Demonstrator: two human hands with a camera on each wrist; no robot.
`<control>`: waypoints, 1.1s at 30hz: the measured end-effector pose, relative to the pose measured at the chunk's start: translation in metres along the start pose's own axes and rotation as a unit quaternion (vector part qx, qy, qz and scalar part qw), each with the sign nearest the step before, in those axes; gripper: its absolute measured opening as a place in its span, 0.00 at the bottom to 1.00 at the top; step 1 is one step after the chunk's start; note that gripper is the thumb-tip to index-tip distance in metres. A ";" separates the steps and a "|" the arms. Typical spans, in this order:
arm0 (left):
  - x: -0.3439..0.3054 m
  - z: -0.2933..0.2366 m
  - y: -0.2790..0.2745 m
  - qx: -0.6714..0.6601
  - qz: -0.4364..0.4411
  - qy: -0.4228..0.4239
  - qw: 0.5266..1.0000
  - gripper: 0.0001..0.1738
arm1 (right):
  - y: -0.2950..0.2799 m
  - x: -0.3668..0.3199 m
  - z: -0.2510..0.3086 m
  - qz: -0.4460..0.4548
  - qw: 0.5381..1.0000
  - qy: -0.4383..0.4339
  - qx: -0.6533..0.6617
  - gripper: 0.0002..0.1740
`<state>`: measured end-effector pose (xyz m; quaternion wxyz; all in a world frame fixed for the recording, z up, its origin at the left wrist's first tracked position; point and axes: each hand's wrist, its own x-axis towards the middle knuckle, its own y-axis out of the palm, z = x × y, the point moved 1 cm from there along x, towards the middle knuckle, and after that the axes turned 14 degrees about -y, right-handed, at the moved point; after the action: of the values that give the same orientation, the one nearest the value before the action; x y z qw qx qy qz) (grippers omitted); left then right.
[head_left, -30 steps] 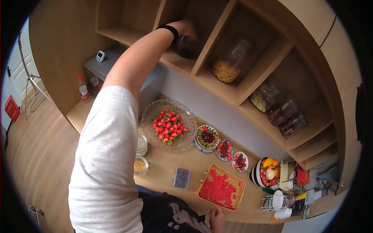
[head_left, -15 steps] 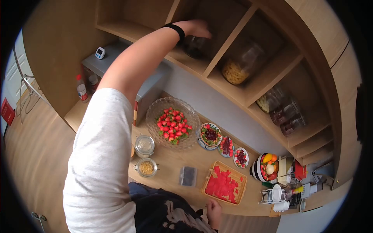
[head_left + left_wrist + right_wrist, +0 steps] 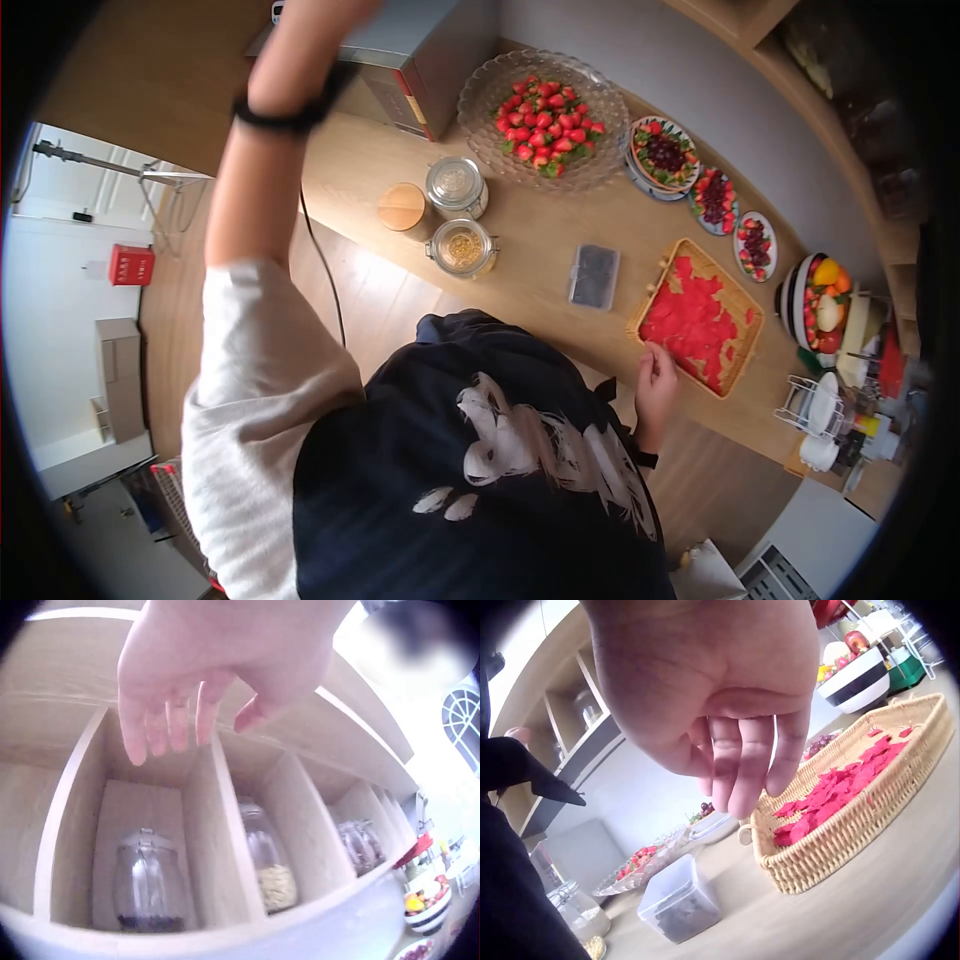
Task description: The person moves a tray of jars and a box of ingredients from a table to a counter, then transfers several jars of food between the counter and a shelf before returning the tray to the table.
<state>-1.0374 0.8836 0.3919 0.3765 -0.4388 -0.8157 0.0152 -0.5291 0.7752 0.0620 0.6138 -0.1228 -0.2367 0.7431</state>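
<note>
My left hand point(image 3: 217, 660) hangs with loose, spread fingers in front of the wall shelf and holds nothing. Below its fingers in the left wrist view, a clip-top glass jar point(image 3: 150, 877) with dark contents stands in a shelf compartment. In the head view only part of this hand shows at the top edge. My right hand point(image 3: 656, 385) holds nothing, its fingers loosely bent beside the near left corner of a wicker basket point(image 3: 847, 844). Red petal-like pieces point(image 3: 695, 320) lie in the basket. A clear plastic box point(image 3: 595, 277) with dark contents sits to its left.
A scalloped glass bowl point(image 3: 480, 95) of strawberries stands at the back of the counter, with fruit plates point(image 3: 755, 246) to its right. Left of the middle are two clip-top jars point(image 3: 463, 248) and a wooden-lidded jar point(image 3: 402, 207). A striped fruit bowl point(image 3: 859, 682) stands beyond the basket.
The left hand has come out of the shelf compartment, leaving the jar there, and moved up and left in the head view. That view has tilted down. The right hand stays near the basket.
</note>
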 end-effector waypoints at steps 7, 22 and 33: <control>-0.225 0.148 -0.019 0.351 0.175 -0.142 0.909 0.39 | 0.064 0.064 0.047 0.129 0.964 -0.230 -0.011 0.11; -0.262 0.266 -0.049 0.027 0.356 -0.230 0.905 0.51 | 0.248 0.087 0.157 0.280 0.934 -0.219 -0.040 0.57; -0.099 0.222 -0.219 -0.002 0.377 -0.109 0.920 0.57 | 0.303 0.036 0.170 0.097 0.980 -0.147 -0.090 0.60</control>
<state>-1.2976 0.7448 0.2512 0.2509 -0.7103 -0.6258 0.2021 -0.8762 0.7358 0.0591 0.4839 -0.0899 -0.3772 0.7845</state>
